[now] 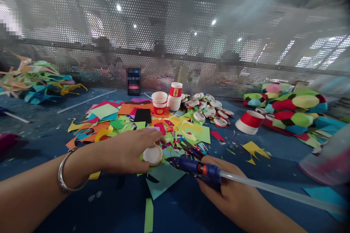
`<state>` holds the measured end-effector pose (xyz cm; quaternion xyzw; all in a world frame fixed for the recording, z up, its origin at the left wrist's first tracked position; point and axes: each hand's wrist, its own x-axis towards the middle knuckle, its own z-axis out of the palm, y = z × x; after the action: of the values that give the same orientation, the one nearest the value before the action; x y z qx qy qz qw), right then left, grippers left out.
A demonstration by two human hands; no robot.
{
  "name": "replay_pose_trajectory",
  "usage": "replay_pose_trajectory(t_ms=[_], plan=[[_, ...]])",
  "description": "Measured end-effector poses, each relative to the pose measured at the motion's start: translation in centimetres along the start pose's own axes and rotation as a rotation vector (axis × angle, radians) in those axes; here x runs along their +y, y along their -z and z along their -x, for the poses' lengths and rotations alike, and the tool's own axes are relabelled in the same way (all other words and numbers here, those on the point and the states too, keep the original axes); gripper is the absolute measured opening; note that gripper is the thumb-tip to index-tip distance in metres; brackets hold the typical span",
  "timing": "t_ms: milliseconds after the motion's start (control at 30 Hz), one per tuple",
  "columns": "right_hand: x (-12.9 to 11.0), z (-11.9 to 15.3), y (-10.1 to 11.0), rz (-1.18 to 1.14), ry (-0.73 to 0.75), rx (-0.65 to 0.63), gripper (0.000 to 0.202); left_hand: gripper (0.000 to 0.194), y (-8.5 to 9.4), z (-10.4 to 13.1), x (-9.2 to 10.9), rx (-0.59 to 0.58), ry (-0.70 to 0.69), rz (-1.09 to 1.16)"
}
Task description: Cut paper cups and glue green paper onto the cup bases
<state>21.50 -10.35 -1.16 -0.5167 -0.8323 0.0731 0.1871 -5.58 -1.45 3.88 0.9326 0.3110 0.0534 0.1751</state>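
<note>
My left hand [130,150], with a silver bangle at its wrist, curls its thumb and fingers around a white paper cup base [153,155] with bits of green paper at its edge. A blue hot glue gun [193,166] is gripped in my right hand [232,185]. Its dark nozzle points left, close to the cup base, and a long clear glue stick [262,185] runs out of its back. Dark blades or handles show behind the gun, partly hidden. Beneath both hands lies a light blue paper sheet [166,180].
Colored paper scraps [109,116] cover the middle of the blue table. Behind them stand paper cups [159,103], a phone [133,82] and a heap of cup bases [210,111]. A red-banded cup [250,122] and patchwork paper pieces [295,109] sit right. A perforated metal screen [177,25] rises behind.
</note>
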Motion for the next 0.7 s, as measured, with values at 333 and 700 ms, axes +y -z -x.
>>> replay_pose_trajectory(t_ms=[333,700], plan=[[-0.1,0.0,-0.3,-0.005,0.025,-0.023,0.010,0.050,-0.5,-0.3,-0.6,0.029,-0.057,0.069],[-0.4,-0.1,-0.2,-0.014,0.017,-0.037,0.013,0.054,-0.9,-0.4,-1.2,0.032,-0.048,0.102]])
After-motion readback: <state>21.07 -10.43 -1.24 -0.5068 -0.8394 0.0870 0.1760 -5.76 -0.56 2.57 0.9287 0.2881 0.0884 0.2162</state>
